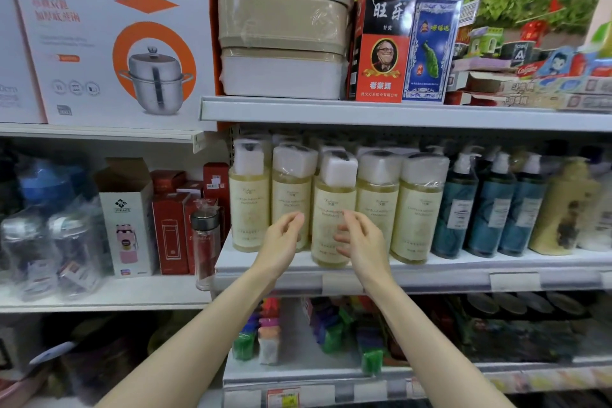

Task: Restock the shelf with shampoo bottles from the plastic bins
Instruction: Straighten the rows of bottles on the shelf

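The person's left hand [281,243] and right hand [362,242], both raised with fingers loosely curled and gripping nothing, flank the middle shampoo bottle [331,205]; whether any fingertip touches it cannot be told. This pale yellow bottle stands upright at the front of the shelf [430,270], slightly ahead of four matching bottles [419,209]. To the right: teal pump bottles [486,209]. To the left: a glass flask [204,242].

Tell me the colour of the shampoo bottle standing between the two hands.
The shampoo bottle is pale yellow with a white cap; the head view shows it.
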`<action>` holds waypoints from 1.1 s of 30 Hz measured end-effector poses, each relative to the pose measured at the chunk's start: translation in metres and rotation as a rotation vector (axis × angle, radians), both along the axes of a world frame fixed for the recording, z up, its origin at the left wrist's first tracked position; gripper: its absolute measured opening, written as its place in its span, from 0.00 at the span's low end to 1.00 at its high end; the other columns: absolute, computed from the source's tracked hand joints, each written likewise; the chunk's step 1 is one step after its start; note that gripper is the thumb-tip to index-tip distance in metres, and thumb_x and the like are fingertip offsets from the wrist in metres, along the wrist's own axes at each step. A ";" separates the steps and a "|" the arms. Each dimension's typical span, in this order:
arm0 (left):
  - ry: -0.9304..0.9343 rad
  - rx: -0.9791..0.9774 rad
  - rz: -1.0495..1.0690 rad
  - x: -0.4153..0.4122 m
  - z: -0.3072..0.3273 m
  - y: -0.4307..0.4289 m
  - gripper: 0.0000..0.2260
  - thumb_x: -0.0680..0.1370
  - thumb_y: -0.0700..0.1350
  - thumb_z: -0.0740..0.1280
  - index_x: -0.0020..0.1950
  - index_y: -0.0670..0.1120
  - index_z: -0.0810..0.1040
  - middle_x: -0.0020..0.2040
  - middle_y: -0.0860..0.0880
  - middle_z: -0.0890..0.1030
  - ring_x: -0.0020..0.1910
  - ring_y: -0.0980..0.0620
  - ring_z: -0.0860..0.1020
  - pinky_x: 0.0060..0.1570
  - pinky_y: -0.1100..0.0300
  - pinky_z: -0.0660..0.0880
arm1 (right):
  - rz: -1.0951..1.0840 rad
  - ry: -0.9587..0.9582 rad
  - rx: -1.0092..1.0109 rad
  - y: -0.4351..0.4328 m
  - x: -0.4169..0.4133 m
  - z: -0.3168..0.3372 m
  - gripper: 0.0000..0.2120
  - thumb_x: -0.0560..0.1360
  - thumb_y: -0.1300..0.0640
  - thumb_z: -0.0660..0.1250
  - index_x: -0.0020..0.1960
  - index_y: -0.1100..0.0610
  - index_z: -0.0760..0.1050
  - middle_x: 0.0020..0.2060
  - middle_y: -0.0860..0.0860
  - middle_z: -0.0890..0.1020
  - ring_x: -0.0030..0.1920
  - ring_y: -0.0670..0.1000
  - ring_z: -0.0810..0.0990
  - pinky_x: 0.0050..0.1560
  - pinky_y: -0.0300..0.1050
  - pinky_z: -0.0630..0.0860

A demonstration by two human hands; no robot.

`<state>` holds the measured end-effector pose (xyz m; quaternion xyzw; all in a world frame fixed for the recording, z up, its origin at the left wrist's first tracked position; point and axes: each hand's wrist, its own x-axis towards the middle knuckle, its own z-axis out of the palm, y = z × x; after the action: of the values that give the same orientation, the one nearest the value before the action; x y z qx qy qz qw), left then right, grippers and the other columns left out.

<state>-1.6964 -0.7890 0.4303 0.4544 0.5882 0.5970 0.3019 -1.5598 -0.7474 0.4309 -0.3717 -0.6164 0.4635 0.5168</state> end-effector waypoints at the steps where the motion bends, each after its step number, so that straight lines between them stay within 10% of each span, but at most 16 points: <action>1: 0.003 0.000 -0.006 0.005 0.002 0.000 0.17 0.82 0.51 0.58 0.70 0.48 0.70 0.64 0.50 0.75 0.62 0.51 0.74 0.64 0.53 0.71 | -0.008 -0.002 0.010 0.003 0.005 -0.002 0.06 0.81 0.50 0.58 0.50 0.43 0.74 0.50 0.47 0.80 0.55 0.51 0.79 0.60 0.55 0.77; 8: -0.007 -0.025 -0.053 0.030 0.007 0.002 0.23 0.83 0.52 0.55 0.77 0.50 0.57 0.76 0.51 0.63 0.73 0.50 0.63 0.72 0.50 0.62 | 0.092 -0.046 -0.043 0.014 0.016 -0.006 0.23 0.81 0.44 0.56 0.74 0.48 0.65 0.71 0.48 0.70 0.70 0.53 0.69 0.71 0.56 0.66; 33: -0.060 -0.075 -0.031 0.051 0.001 0.020 0.28 0.80 0.64 0.52 0.77 0.55 0.57 0.76 0.53 0.62 0.74 0.53 0.62 0.74 0.44 0.58 | 0.252 -0.097 -0.106 0.038 0.022 -0.015 0.40 0.65 0.26 0.54 0.73 0.40 0.61 0.72 0.42 0.68 0.72 0.48 0.66 0.74 0.56 0.62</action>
<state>-1.6452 -0.7688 0.4312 0.4337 0.5938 0.5831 0.3454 -1.5382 -0.7094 0.4160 -0.3403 -0.6570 0.5381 0.4037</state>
